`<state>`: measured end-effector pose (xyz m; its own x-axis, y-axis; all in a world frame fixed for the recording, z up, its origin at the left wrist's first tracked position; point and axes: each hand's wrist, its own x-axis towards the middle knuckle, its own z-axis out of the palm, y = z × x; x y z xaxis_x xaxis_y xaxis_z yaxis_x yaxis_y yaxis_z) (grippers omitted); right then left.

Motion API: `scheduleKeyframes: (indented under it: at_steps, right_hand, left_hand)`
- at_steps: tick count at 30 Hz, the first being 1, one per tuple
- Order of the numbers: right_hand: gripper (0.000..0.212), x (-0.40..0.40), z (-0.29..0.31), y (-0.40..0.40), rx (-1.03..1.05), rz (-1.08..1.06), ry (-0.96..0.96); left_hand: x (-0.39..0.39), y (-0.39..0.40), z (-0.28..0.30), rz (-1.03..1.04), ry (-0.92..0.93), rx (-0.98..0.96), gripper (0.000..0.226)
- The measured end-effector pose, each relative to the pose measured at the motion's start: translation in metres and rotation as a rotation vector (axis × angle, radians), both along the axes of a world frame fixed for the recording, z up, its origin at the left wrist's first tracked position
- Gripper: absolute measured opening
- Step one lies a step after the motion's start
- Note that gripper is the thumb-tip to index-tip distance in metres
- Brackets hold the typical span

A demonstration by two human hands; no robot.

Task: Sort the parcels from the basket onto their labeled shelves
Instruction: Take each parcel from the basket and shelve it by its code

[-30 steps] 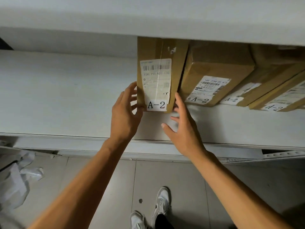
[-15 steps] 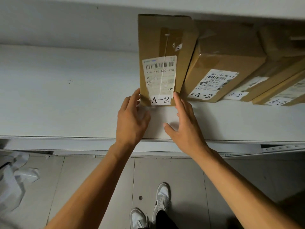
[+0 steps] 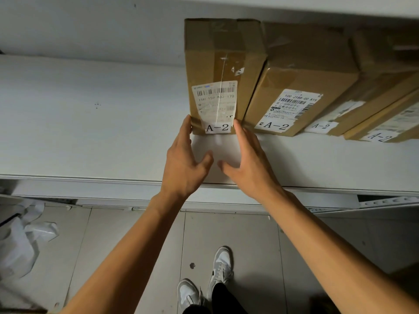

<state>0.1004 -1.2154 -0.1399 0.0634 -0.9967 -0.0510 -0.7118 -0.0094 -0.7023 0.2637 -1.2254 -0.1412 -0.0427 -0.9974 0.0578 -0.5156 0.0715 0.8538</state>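
A tall brown cardboard parcel (image 3: 223,71) with a white A-2 label stands upright on the white shelf (image 3: 90,132), leftmost in a row of parcels. My left hand (image 3: 184,159) has straight fingers whose tips touch the parcel's lower left corner. My right hand (image 3: 248,159) has straight fingers whose tips touch its lower right corner. Neither hand curls round it. A second A-2 parcel (image 3: 301,87) leans against its right side.
Two more A-2 parcels (image 3: 362,98) lean further right on the shelf. The shelf's left half is bare. White plastic bags (image 3: 20,241) lie on the tiled floor at lower left. My grey and white shoes (image 3: 204,279) stand below the shelf edge.
The parcel has slid deeper onto the shelf and both hands followed it forward, fingers straightening; the hands now sit closer together at its front bottom corners.
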Motion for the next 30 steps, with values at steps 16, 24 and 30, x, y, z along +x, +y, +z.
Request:
scheduleKeyframes:
  at_steps: [16,24,30]
  right_hand:
    - [0.079,0.038,0.067,0.032,0.162,0.335,0.333]
    - [0.073,0.146,0.129,0.085,0.066,0.705,0.478]
    - [0.073,0.262,0.174,0.155,-0.168,1.047,0.477]
  left_hand:
    - [0.055,0.046,0.050,-0.050,-0.568,0.183,0.067]
    - [0.176,0.159,0.126,0.215,-0.823,0.318,0.069]
    - [0.252,0.294,0.187,0.541,-0.865,0.399,0.064]
